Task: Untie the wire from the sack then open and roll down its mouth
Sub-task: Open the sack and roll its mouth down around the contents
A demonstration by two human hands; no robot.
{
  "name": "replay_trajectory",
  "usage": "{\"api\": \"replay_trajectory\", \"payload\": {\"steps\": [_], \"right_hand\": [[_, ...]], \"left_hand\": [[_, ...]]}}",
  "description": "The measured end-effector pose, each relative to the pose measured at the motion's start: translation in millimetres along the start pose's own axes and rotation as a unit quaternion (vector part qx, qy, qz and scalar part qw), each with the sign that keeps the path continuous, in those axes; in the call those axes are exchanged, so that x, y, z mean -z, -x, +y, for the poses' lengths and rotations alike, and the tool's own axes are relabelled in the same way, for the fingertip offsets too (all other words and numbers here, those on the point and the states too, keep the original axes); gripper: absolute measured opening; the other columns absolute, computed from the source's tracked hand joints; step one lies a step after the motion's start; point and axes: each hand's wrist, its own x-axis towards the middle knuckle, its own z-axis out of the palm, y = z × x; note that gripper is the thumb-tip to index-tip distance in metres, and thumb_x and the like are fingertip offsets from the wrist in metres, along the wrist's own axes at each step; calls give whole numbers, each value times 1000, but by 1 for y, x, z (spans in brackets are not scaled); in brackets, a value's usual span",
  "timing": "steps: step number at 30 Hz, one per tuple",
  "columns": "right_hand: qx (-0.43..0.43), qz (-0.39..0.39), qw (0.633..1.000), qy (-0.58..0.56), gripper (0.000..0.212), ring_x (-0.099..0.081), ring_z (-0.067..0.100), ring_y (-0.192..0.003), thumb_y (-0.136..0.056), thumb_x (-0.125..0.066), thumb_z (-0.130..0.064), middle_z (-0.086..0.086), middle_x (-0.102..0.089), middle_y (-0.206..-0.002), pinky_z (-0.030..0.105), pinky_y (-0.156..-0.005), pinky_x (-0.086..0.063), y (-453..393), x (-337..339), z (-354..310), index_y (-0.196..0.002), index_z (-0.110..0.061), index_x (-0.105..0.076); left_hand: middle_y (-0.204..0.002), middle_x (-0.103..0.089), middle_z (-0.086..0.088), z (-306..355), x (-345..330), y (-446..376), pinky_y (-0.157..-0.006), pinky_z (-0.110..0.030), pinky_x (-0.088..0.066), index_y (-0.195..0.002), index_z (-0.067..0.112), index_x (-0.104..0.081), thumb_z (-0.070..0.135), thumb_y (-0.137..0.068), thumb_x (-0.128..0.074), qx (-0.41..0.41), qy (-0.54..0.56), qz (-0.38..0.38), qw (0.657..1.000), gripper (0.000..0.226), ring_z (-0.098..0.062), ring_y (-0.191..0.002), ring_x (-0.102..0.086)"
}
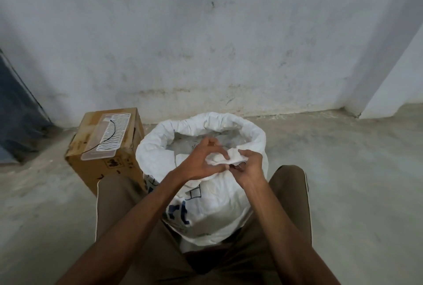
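A white woven sack (pixel 212 202) with blue print stands on the floor between my knees. Its mouth is open, and the far and side rim (pixel 206 122) is rolled down into a thick cuff. At the near edge of the mouth my left hand (pixel 201 161) and my right hand (pixel 247 165) both pinch a bunched fold of the sack's fabric (pixel 223 157). A thin black wire (pixel 109 133) lies loose on the clear lid on the cardboard box to the left, apart from the sack.
A cardboard box (pixel 107 163) stands left of the sack, touching it, with a clear plastic lid (pixel 107 136) on top. A grey wall (pixel 206 44) runs behind. A dark blue sheet (pixel 16 110) leans at far left. Bare concrete floor (pixel 354 170) lies to the right.
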Motion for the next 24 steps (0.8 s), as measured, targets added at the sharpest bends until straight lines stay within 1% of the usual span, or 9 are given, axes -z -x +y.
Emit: {"api": "replay_trajectory", "payload": {"steps": [2,7,10,12,15,17,19,22,24], "right_hand": [[-5,-31,999,-28,33,-63,39,-106,-86,-49,-2,24,-66,-113,46,-96,-55,3,14,5,-115,5,-63],[-22,-94,995,-10,38,-75,37,-93,-87,-50,1,25,-74,-106,39,-74,-64,-2,35,8,-123,8,-59],[-21,-94,986,134,61,-74,36,-101,-83,-64,2,24,-71,-117,41,-83,-63,-12,43,-4,-141,6,-44],[34,25,947,319,97,-67,34,-116,-71,-89,-12,15,-57,-135,42,-90,-60,-17,51,-10,-148,-15,-29],[363,67,715,594,128,-28,24,-142,-50,-99,-41,7,-25,-152,31,-109,-38,-22,73,-14,-150,-20,-23],[495,-38,534,685,112,-25,25,-145,-53,-93,-48,5,-30,-153,38,-117,-28,-24,80,-20,-148,-24,-39],[503,-98,406,757,77,-32,27,-146,-62,-88,-42,1,-46,-148,48,-121,-26,-28,71,-29,-132,-29,-59],[448,-91,338,823,34,-63,21,-113,-71,-81,-28,-4,-70,-108,43,-116,-35,-32,51,-32,-100,-23,-65],[434,-87,323,837,21,-66,24,-88,-72,-76,-20,-2,-68,-88,36,-89,-51,-35,44,-28,-88,-19,-61]], "left_hand": [[-117,-56,9,-1,5,-1,-97,-12,-41,-92,30,-71,39,-72,-89,43,13,2,999,28,-3,-115,-55],[-83,-65,11,0,-2,-8,-63,-21,-49,-110,28,-53,32,-62,-92,120,-27,-91,988,62,1,-70,-60],[-71,-62,13,-2,-11,-12,-54,-17,-44,-103,26,-67,23,-58,-90,130,-55,-69,988,50,6,-60,-57],[-66,-58,17,-4,-12,-13,-52,-19,-38,-97,30,-70,25,-61,-87,129,-103,-43,985,40,4,-60,-55],[-68,-57,17,-3,-13,-16,-54,-23,-33,-93,33,-68,29,-64,-78,117,-190,-6,975,31,-6,-67,-59],[-71,-59,16,2,-20,-17,-58,-26,-36,-91,31,-65,25,-66,-76,106,-221,9,969,28,-13,-71,-62],[-75,-64,10,4,-29,-17,-59,-29,-41,-91,28,-62,20,-68,-76,90,-248,16,965,28,-18,-72,-64],[-82,-69,5,-1,-32,-12,-63,-34,-51,-100,24,-56,25,-72,-77,55,-255,9,965,35,-21,-75,-66],[-85,-70,8,-8,-23,-6,-69,-31,-49,-108,28,-49,38,-67,-82,56,-184,-48,980,54,-13,-77,-65]]}}
